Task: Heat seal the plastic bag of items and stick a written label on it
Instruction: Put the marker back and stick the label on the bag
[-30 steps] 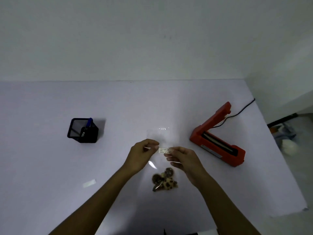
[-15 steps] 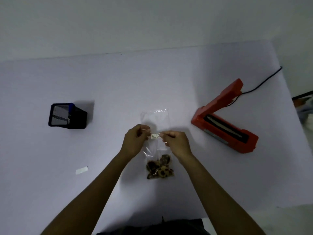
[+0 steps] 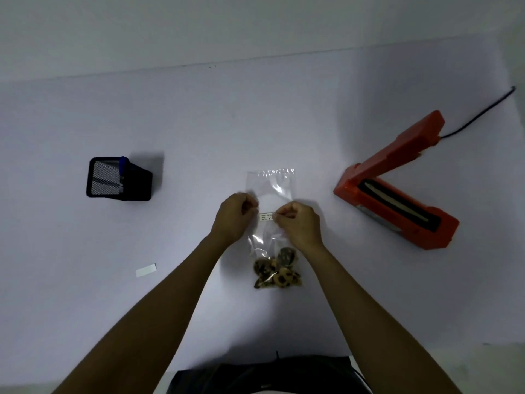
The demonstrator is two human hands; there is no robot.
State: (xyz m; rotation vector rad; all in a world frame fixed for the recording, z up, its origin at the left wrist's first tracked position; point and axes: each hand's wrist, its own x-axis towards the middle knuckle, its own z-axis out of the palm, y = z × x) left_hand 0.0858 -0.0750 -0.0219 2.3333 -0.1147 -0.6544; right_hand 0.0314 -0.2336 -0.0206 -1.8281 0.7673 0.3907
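A clear plastic bag (image 3: 272, 183) lies flat on the white table (image 3: 199, 123), its open end away from me. Several brown spotted items (image 3: 277, 270) sit bunched at its near end. Over the bag's middle, my right hand (image 3: 298, 226) pinches the right end of a small white written label (image 3: 267, 216). My left hand (image 3: 234, 220) has its fingers curled at the bag's left edge, a hair from the label's left end; whether it grips anything is unclear. The red heat sealer (image 3: 395, 206) stands to the right with its arm raised.
A black mesh pen holder (image 3: 119, 180) with a blue pen stands at the left. A small white paper strip (image 3: 146, 270) lies near my left forearm. The sealer's black cord (image 3: 480, 115) runs off to the back right. The table's far edge meets the wall.
The view has tilted down toward the table. The label has come down close over the bag's middle. My left fingers, pinching the label's left end before, now sit just off it.
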